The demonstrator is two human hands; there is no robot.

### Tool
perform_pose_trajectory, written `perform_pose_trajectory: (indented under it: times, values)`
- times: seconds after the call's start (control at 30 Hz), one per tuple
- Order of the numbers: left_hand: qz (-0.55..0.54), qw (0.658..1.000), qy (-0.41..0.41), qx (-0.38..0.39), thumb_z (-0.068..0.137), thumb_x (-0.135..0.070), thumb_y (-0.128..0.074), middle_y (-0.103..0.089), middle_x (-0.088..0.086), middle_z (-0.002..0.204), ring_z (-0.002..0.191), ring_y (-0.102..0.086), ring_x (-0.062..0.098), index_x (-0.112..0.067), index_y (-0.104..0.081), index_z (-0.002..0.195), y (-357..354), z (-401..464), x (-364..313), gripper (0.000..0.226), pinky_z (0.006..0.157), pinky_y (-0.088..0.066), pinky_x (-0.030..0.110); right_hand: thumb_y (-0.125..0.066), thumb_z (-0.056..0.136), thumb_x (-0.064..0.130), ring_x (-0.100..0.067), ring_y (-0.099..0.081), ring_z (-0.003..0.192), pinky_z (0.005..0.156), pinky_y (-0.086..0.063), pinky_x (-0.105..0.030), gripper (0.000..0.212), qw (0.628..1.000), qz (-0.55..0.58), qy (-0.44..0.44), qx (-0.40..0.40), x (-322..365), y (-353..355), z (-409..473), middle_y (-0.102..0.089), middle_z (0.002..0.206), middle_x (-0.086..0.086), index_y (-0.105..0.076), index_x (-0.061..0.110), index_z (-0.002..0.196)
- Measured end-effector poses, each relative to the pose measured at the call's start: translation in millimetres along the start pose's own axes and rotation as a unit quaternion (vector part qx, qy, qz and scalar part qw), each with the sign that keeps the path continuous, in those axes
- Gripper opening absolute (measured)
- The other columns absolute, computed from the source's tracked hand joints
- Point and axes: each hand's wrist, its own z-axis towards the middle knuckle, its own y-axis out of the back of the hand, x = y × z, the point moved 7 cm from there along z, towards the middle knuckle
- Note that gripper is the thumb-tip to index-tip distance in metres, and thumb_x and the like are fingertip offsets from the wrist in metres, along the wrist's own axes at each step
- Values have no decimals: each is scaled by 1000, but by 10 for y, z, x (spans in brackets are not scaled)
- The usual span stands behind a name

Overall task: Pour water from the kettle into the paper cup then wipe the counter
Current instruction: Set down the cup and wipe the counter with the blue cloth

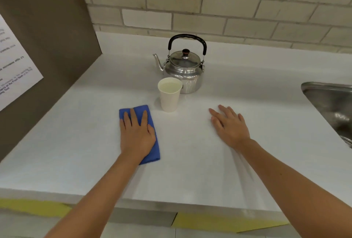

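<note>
A steel kettle (183, 70) with a black handle stands upright at the back of the white counter (190, 161), spout pointing left. Just in front of it stands a white paper cup (169, 95) holding water. My left hand (136, 133) lies flat, fingers spread, pressing on a folded blue cloth (150, 150) that rests on the counter left of the cup. To the right of the cup my right hand (228, 125) rests palm down on the bare counter, holding nothing.
A steel sink (331, 104) is set into the counter at the right edge. A brown side panel (47, 38) with a printed sheet (13, 62) closes the left side. A tiled wall (209, 5) runs behind. The counter's front edge (171, 202) is near me.
</note>
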Motion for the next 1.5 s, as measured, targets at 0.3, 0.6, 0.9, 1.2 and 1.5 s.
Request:
perform_pose_trajectory:
  times: [0.3, 0.6, 0.9, 1.2, 1.5]
  values:
    - [-31, 997, -71, 13, 95, -32, -19, 4, 20, 157, 145, 6, 36, -18, -1, 147, -294, -849, -1458, 57, 117, 7, 46, -23, 100, 33, -23, -11, 144, 117, -10, -42, 44, 1000, 30, 1, 4, -225, 231, -34, -23, 155, -2, -27, 30, 143]
    - [-37, 993, -102, 50, 97, -31, -20, -6, 16, 158, 145, -3, 32, -20, -12, 147, -453, 408, -2088, 52, 120, -2, 43, -18, 100, 35, -20, -17, 142, 115, -11, -41, 45, 996, 84, -1, 11, -343, 258, 69, -29, 152, 0, -32, 23, 142]
    - [-79, 992, -95, 24, 95, -37, -23, -3, 12, 159, 146, 1, 28, -27, -15, 146, -416, -152, -1784, 53, 119, 2, 40, -18, 99, 37, -26, -24, 138, 112, -18, -49, 49, 999, 50, 3, 2, -282, 254, 65, -35, 148, -4, -30, 17, 142]
    - [-38, 999, -17, 31, 97, -35, -17, 7, 19, 157, 145, 10, 34, -23, -2, 147, -392, -400, -1908, 54, 118, 7, 44, -15, 98, 42, -31, -24, 137, 111, -16, -54, 51, 999, 26, -29, 4, -185, 203, 92, -33, 149, -8, -24, 22, 144]
    - [-47, 996, 72, -39, 95, -36, -28, -8, 20, 157, 144, -7, 35, -22, -16, 146, -29, -614, -372, 55, 117, -4, 42, -17, 97, 41, -29, -16, 139, 112, -12, -53, 48, 999, 10, -43, -6, 25, 56, 76, -29, 148, -8, -30, 27, 140]
